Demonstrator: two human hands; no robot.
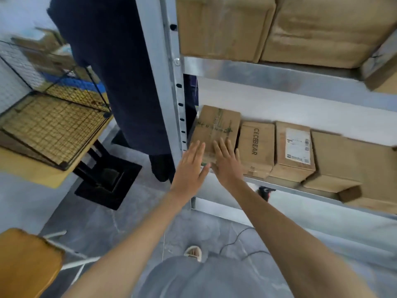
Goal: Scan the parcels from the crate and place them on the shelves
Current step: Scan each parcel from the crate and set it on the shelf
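Observation:
A brown cardboard parcel (216, 127) with green print stands at the left end of the middle shelf (285, 186), beside the metal upright. My left hand (192, 162) and my right hand (226, 161) lie flat against its near face, fingers spread and straight, neither one gripping. To its right on the same shelf stand a box marked CECEBEAR (255, 147), a box with a white label (295, 151) and a larger plain box (345, 162). The wire crate (53, 112) sits on a wooden table at the left, holding more cardboard parcels at the back.
Large cardboard boxes (268, 29) fill the upper shelf. A person in dark clothes (120, 72) stands just left of the shelf upright (171, 82). A dark handheld device (266, 191) lies under the middle shelf. A yellow chair (25, 261) is at the lower left; a cable runs over the floor.

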